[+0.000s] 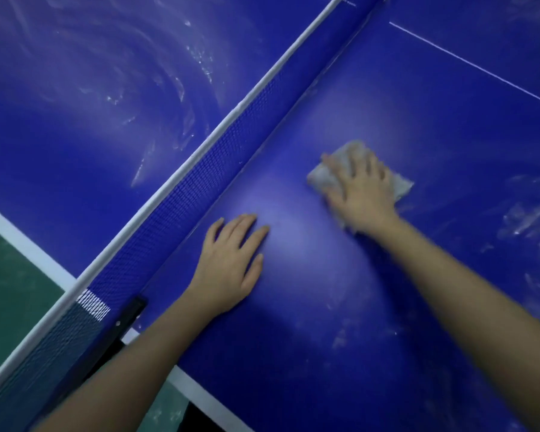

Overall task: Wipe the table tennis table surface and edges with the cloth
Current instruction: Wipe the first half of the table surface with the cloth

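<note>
- Our right hand (362, 188) lies flat on the crumpled pale cloth (323, 176). The fingers are spread and press down rather than clench. The cloth sits on the near half of the blue table tennis table (309, 307), its corners poking out past the fingertips and the little-finger side.
- Our left hand (231, 263) rests palm-down and holds nothing. It is near the thumb side of the pressing hand, between it and the net (181, 207).
- Nothing pinches the cloth, so we judge a quick stroke could bunch it or let it slip from under the palm.
- A sweep toward the net could snag the mesh or knock the black net clamp (128, 316) beyond our left wrist.
- The white smears (524, 219) off the little-finger side may only get spread about if the cloth is already loaded.
- The streaks (181, 88) beyond the net look hard to reach from this side, so they could be missed.
- The bracing left palm may leave prints on the surface.
- We count two hands, one cloth, one net, one clamp in view, one thin white centre line (480, 67) and one white edge band (200, 391) behind our forearms.
</note>
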